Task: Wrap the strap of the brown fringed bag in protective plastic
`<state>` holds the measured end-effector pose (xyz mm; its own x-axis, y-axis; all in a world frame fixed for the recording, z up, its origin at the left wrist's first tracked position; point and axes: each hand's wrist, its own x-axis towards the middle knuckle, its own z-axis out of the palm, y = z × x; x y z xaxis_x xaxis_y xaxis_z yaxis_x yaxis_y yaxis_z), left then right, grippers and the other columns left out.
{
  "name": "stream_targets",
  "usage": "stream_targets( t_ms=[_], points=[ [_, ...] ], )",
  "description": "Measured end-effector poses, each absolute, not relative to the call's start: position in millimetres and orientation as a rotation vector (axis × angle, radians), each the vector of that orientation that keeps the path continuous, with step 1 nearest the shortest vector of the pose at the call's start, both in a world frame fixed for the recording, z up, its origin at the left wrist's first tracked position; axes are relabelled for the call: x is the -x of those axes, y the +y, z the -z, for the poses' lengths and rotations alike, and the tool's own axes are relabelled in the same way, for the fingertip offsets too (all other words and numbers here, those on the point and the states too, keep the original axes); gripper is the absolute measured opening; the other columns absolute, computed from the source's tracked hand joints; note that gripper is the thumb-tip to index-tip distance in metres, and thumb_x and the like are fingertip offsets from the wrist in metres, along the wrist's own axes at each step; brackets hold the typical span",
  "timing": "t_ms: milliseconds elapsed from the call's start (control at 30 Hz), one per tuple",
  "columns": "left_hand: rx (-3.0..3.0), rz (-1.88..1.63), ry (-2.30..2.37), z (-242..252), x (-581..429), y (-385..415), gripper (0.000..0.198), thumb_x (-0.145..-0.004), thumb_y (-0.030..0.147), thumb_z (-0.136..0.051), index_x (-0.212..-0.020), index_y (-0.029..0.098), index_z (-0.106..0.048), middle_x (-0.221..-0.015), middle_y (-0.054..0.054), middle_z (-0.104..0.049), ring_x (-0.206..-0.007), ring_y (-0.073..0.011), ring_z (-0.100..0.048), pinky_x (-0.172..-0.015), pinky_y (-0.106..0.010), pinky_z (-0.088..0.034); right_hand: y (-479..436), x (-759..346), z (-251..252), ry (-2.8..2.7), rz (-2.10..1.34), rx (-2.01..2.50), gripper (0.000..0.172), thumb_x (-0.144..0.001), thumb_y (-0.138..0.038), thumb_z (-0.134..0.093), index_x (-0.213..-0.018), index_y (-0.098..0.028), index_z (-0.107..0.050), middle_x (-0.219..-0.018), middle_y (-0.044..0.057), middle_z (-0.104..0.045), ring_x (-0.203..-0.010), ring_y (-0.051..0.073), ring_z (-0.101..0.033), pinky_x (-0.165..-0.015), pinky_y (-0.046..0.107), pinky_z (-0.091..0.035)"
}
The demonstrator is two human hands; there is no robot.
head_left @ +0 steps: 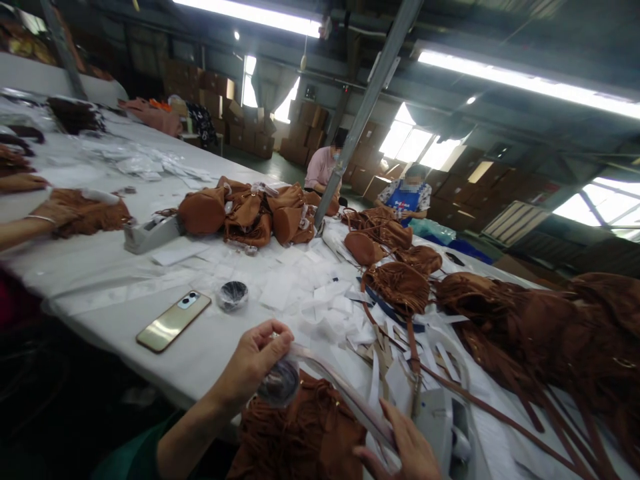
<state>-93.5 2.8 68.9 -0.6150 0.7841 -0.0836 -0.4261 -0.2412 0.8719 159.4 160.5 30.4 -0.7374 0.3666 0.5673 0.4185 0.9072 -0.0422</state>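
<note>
My left hand [260,357] pinches one end of a pale, shiny strip [340,383] that looks like plastic. Just below those fingers is a dark coil wrapped in clear plastic [280,383]; whether it joins the strip I cannot tell. The strip slants down to my right hand [405,447], whose thumb and fingers close around its lower end. Beneath both hands lies a brown fringed bag [300,433], partly covered by them. A grey tape dispenser [440,427] stands beside my right hand.
A phone [174,321] and another wrapped coil [233,295] lie on the white table [110,293]. Brown bags [250,213] are heaped across it, with paper scraps between. A metal post [370,100] rises there. A co-worker's hand [57,212] rests on brown fringe; two people work beyond.
</note>
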Motion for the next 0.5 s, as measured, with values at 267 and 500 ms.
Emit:
stream_targets(
  t_ms=[267,500],
  points=[
    [-0.755,-1.668,1.180,-74.1,60.4,17.3,0.038,-0.076,0.049,-0.070,-0.080,0.011,-0.067,-0.063,-0.001,-0.058,-0.055,-0.0085,-0.046,-0.052,-0.018,-0.033,116.3,-100.0,-53.0,-2.455,-0.413,0.403,0.061,-0.092,-0.064,-0.034,-0.121,-0.017,-0.058,-0.097,0.012,-0.072,-0.083,0.024,-0.071,-0.073,0.030,-0.059],
    [-0.286,-1.783,0.881,-71.4,58.6,22.5,0.042,-0.066,0.051,-0.078,-0.060,0.012,-0.062,-0.046,0.003,-0.049,-0.041,-0.0055,-0.039,-0.045,-0.018,-0.033,116.4,-96.8,-49.7,-2.425,-0.494,0.430,0.048,-0.097,-0.053,-0.034,-0.094,-0.021,-0.069,-0.080,0.006,-0.074,-0.067,0.018,-0.071,-0.058,0.019,-0.056]
  ],
)
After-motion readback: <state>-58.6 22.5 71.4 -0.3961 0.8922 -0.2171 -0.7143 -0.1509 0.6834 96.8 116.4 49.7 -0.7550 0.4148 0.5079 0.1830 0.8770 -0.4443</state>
